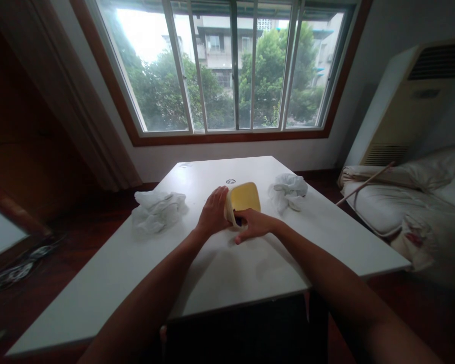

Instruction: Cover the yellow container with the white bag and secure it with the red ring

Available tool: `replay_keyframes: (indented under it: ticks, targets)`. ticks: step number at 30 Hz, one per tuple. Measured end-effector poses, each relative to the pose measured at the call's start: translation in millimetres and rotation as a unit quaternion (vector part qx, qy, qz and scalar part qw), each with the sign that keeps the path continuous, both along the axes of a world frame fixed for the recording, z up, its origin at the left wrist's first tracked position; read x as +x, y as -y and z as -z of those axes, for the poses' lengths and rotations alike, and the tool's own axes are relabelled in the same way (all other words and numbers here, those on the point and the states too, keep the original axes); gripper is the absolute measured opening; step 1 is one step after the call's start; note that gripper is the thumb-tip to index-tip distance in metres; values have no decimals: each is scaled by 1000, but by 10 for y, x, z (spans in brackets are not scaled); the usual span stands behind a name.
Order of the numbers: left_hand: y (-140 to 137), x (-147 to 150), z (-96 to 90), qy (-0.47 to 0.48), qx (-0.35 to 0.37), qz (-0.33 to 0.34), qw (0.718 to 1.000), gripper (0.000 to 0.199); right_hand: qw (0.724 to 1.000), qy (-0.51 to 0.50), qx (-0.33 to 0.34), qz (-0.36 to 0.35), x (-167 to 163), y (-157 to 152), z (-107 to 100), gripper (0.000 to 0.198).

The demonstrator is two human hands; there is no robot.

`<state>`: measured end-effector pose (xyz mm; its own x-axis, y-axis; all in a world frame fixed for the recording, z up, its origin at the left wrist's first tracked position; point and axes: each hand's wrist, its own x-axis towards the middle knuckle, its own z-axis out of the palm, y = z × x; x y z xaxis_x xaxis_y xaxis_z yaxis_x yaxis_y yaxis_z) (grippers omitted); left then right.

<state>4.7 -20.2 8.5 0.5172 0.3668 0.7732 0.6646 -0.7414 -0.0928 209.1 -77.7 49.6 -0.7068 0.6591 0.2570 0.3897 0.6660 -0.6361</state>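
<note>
Beyond the yellow container (245,195) I have bare white table (98,293) to pass over, and more toward its near left corner. A crumpled white bundle (159,210) blocks the way left of my left hand (213,210); on the right, a second bundle (288,189) leaves only a narrow gap beside the container.

The table (136,273) looks smooth and softly glossy; the yellow container (246,194) resembles smooth plastic, the left bundle (157,210) and right bundle (288,189) wrinkled plastic film (thin, faintly translucent).
</note>
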Motion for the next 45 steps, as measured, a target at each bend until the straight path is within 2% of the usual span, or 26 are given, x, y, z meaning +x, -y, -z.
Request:
replay_keyframes:
  ticks: [3,6,8,10,12,14,16,18,22,24,30,32,34,37,41,45]
  targets:
    - [68,71,-9,-15,16,9,1000,96,993,-103,-55,-22,-24,-52,46,71]
    - [134,141,-8,-37,30,26,999,87,968,-223,-113,-32,-44,-86,53,79]
    - [153,164,6,-31,31,24,999,84,958,-255,-126,-37,-51,-91,45,83]
    - [146,161,25,-14,27,15,999,85,964,-230,-121,-52,-49,-84,41,82]
    - [123,138,39,-1,26,10,1000,87,982,-150,-101,-57,-37,-73,47,77]
    - [101,115,40,0,26,8,1000,92,994,-63,-76,-42,-20,-66,63,71]
    - [94,107,26,-2,22,3,1000,93,998,-20,-62,-21,-9,-65,78,68]
    - [101,116,7,-1,16,-6,1000,90,997,-41,-59,-14,-13,-72,82,69]
    - [117,142,-1,4,20,-18,1000,86,984,-170,-51,-29,-62,-83,61,75]
    - [114,138,18,9,21,-20,1000,88,977,-203,-49,-32,-77,-80,51,76]
    - [89,99,37,16,10,-16,1000,85,994,-83,-69,-11,-22,-53,49,72]
    - [82,100,20,18,1,-21,1000,87,995,-78,-68,-5,-15,-53,42,74]
    - [79,111,6,16,-9,-27,999,93,991,-113,-76,5,-30,-56,27,79]
    - [81,138,5,3,-12,-24,1000,101,958,-248,-146,15,-85,-54,-12,90]
    - [87,176,13,-3,-8,-22,1000,103,875,-395,-279,7,-162,-41,-68,104]
    - [87,187,10,-3,-4,-26,1000,102,838,-447,-310,39,-166,-76,-86,104]
